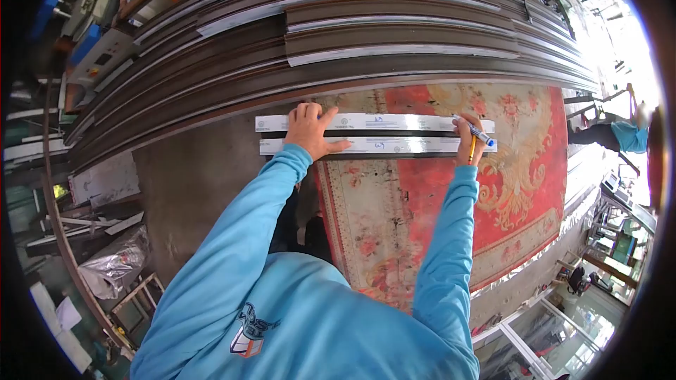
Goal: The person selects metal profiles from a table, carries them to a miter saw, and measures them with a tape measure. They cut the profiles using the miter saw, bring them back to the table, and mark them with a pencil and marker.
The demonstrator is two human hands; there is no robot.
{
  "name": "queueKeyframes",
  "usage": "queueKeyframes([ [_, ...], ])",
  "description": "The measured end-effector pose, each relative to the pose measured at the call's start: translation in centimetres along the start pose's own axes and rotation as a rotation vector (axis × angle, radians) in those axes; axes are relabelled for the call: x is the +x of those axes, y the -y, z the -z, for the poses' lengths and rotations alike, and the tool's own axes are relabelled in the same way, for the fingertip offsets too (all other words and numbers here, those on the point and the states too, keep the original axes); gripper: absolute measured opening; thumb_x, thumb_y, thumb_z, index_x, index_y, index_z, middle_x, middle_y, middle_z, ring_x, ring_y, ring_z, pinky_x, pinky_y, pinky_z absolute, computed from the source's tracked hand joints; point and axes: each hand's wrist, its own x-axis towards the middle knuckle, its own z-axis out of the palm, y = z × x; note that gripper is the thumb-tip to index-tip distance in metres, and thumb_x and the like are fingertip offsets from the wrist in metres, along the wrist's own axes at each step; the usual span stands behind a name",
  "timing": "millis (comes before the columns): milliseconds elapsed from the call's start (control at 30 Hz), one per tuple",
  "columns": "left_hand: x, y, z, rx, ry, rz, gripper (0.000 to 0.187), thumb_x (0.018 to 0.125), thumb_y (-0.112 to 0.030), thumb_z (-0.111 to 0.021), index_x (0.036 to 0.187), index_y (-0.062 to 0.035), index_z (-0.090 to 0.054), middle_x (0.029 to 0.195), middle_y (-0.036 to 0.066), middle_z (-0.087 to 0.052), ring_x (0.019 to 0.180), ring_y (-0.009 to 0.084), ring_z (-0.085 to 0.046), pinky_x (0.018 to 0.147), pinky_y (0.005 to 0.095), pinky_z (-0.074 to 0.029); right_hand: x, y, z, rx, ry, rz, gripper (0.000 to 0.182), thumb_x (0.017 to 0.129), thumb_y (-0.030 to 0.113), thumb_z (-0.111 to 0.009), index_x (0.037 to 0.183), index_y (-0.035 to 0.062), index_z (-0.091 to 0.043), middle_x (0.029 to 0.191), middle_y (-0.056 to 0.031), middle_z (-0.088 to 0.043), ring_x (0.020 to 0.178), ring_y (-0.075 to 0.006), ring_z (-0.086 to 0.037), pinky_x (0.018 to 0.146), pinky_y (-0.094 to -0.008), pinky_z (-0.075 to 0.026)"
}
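Two metal profiles lie side by side across the patterned rug, both covered with white printed film: the far profile (408, 124) and the near profile (408, 146). Each bears a small handwritten blue mark near its middle. Toward their left ends, my left hand (308, 130) rests across both, its thumb stretched along the near one and its fingertips at the far one's edge. Near the right ends, my right hand (467, 142) is closed on a blue-and-white marker (479, 131). A thin yellow pencil (472, 151) also sticks out of that hand. The marker's tip is hidden by my fingers.
Long dark brown profiles (394, 21) with white strips are stacked beyond the work surface. A red and cream rug (521, 162) covers its right part. Foil-like wrapping (116, 267) lies at left. Another person in a blue top (629, 137) is at far right.
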Motion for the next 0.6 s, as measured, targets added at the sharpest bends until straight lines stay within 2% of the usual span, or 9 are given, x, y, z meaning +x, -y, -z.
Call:
queueKeyframes([
  [333, 0.1, 0.1, 0.1, -0.027, 0.050, 0.029, 0.081, 0.063, -0.065, -0.072, 0.124, -0.0133, -0.061, 0.106, 0.009, -0.044, 0.106, 0.0289, -0.038, 0.096, 0.0449, -0.031, 0.1, 0.4, -1.5, -0.013, 0.060, -0.016, 0.024, 0.087, 0.020, -0.064, 0.099, -0.0008, -0.064, 0.084, -0.0084, -0.067, 0.077, -0.0131, -0.062, 0.070, -0.0262, -0.050],
  [400, 0.1, 0.0, 0.0, -0.021, 0.052, 0.018, 0.085, 0.065, -0.072, -0.067, 0.125, -0.0128, -0.060, 0.105, 0.009, -0.046, 0.105, 0.0281, -0.038, 0.096, 0.0449, -0.030, -0.2, 1.0, -2.1, -0.033, 0.095, -0.008, 0.024, 0.087, 0.021, -0.064, 0.098, -0.0002, -0.064, 0.084, -0.0078, -0.067, 0.077, -0.0130, -0.062, 0.071, -0.0266, -0.050],
  [533, 0.2, -0.1, -0.1, -0.012, 0.045, 0.018, 0.084, 0.064, -0.069, -0.069, 0.124, -0.0127, -0.061, 0.104, 0.009, -0.046, 0.105, 0.0290, -0.039, 0.095, 0.0442, -0.031, -2.3, 1.4, -5.6, -0.035, 0.142, 0.031, 0.014, 0.084, 0.016, -0.066, 0.089, 0.0026, -0.064, 0.080, -0.0043, -0.066, 0.075, -0.0114, -0.060, 0.069, -0.0264, -0.048],
  [600, 0.1, -0.2, 0.1, -0.015, 0.035, 0.014, 0.083, 0.063, -0.069, -0.070, 0.124, -0.0128, -0.061, 0.104, 0.009, -0.046, 0.105, 0.0290, -0.039, 0.095, 0.0441, -0.031, -4.0, 1.7, -8.4, -0.120, 0.217, -0.054, 0.016, 0.081, 0.016, -0.069, 0.087, 0.0033, -0.064, 0.077, -0.0048, -0.065, 0.072, -0.0110, -0.059, 0.064, -0.0280, -0.049],
])
